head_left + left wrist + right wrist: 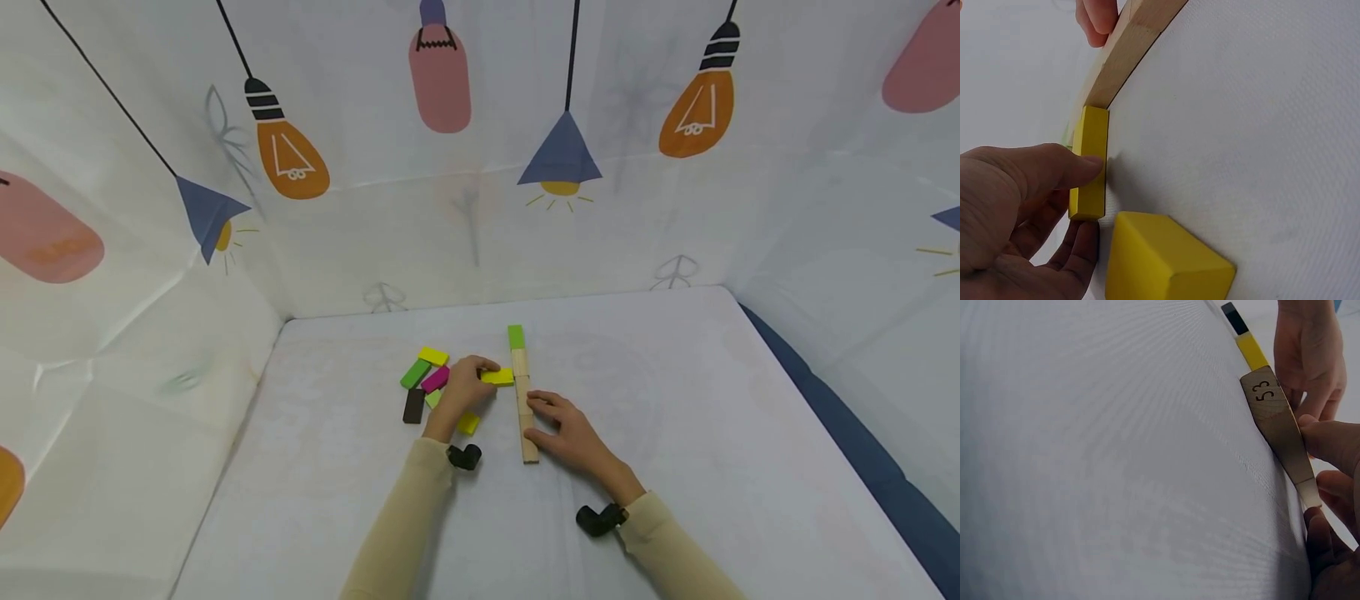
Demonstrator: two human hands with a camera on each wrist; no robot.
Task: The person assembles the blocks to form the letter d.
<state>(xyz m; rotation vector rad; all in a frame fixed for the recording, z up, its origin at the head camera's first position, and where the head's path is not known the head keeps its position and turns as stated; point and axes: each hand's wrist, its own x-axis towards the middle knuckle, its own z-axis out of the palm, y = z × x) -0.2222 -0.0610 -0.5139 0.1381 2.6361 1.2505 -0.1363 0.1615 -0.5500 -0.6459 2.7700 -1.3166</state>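
White sheeting (pixel 525 242) bears printed lamps (pixel 561 154); at right, perhaps blue seating (pixel 838 421).

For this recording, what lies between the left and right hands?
In the head view, a yellow block, pinched by the left hand, then the row of plain wooden blocks, which the right hand touches.

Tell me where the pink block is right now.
In the head view, the pink block lies left of centre, just left of the left hand, with a dark green block on its left and a yellow block above it.
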